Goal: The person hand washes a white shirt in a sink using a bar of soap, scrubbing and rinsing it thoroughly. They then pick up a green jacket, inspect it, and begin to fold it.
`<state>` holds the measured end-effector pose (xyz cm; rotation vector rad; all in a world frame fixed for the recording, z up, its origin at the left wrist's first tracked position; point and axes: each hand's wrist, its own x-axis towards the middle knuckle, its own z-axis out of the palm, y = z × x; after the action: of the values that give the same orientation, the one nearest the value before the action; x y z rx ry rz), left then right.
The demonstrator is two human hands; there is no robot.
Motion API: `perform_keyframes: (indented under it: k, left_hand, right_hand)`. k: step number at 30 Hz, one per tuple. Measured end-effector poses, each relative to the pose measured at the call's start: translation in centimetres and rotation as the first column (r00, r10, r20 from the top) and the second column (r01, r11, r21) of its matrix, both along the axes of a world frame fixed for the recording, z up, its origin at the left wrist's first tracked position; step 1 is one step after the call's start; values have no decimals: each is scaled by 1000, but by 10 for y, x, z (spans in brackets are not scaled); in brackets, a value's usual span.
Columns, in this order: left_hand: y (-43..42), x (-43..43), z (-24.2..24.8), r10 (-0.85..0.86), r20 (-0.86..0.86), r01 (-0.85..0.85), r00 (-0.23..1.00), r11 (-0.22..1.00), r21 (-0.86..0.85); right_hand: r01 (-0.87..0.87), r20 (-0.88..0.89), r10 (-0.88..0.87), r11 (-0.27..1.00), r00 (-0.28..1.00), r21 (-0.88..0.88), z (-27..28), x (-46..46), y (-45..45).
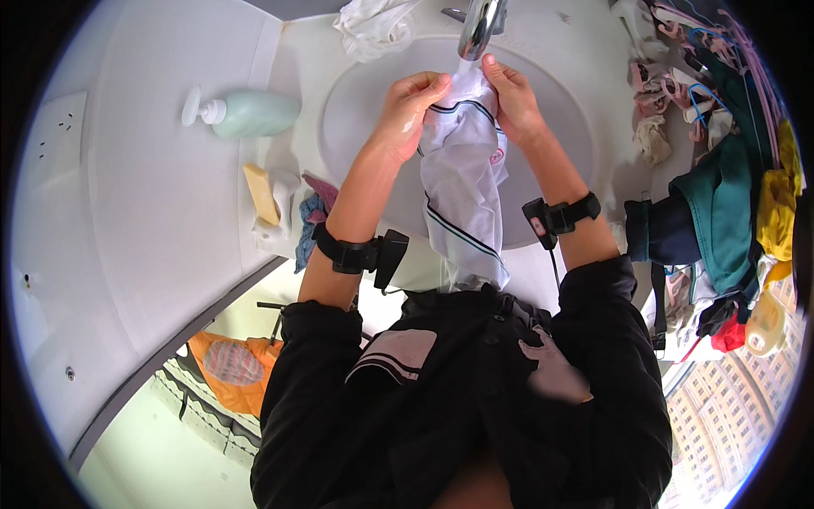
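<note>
Both hands hold a wet white garment with dark striped trim (463, 184) under a chrome faucet (481, 32). Water runs from the spout onto the bunched upper part of the cloth. My left hand (413, 111) grips its left edge, thumb on top, with a wet sheen or suds near the wrist. On the other side my right hand (516, 105) pinches the right edge, thumb raised beside the spout. The cloth hangs down over the round sink basin (356, 121), past its near rim, to the front of my black jacket.
A pale green pump bottle (257, 113) and a yellow soap bar (261, 194) sit left of the sink. Behind it lies a crumpled white cloth (374, 28). Blue and purple cloths (311, 219) lie near my left forearm. Pink hangers (677, 92) and a green garment (725, 210) crowd the right.
</note>
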<state>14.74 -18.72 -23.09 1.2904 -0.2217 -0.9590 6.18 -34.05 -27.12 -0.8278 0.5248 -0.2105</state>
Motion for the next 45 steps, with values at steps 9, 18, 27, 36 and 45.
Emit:
perform_keyframes:
  k: [9,18,27,36,45]
  left_hand:
    - [-1,0,-2,-11,-29,10,1000,999,-39]
    - [-5,-4,-9,34,-101,-35,994,999,-6]
    - [3,-4,-24,107,-188,-95,976,993,71]
    - [22,4,-17,47,-151,-35,987,996,81]
    - [12,-2,2,92,-353,-137,931,985,-107]
  right_hand:
    - [-93,-11,93,979,996,-180,6,-7,-15]
    - [-139,-156,79,894,985,-426,11,-18,-20]
    - [-233,-147,214,467,966,-853,37,38,-50]
    - [-140,38,221,733,975,-666,16,52,-46]
    - [-585,-438,403,669,804,-458,-28,-62,0]
